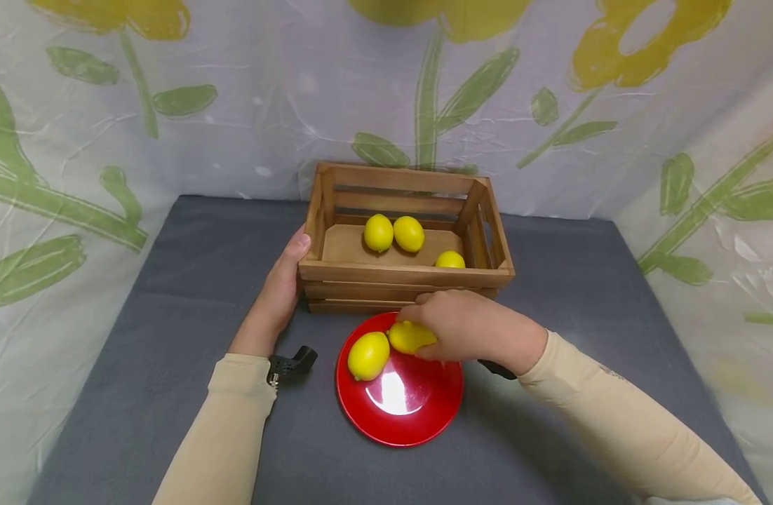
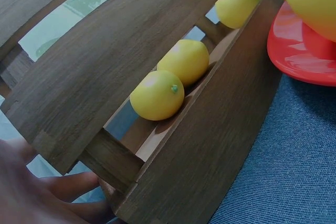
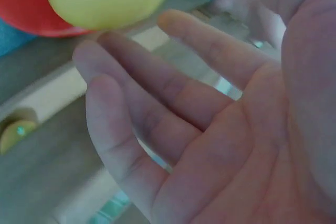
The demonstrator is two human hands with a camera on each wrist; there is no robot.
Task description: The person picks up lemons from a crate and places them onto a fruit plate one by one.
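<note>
Meanwhile, we rest our left hand (image 1: 279, 291), fingers straight, against the left end of the slatted wooden crate (image 1: 405, 273), which holds three yellow lemons. Our right hand (image 1: 468, 326) hovers over a yellow lemon (image 1: 408, 337) on the round red plate (image 1: 418, 414), fingers extended, not clamped. Another lemon (image 1: 368, 355) lies beside it.

2 yellow lemons (image 1: 369, 355) lie on the red plate (image 1: 412, 414), 3 more inside the wooden crate (image 1: 405, 275).
</note>
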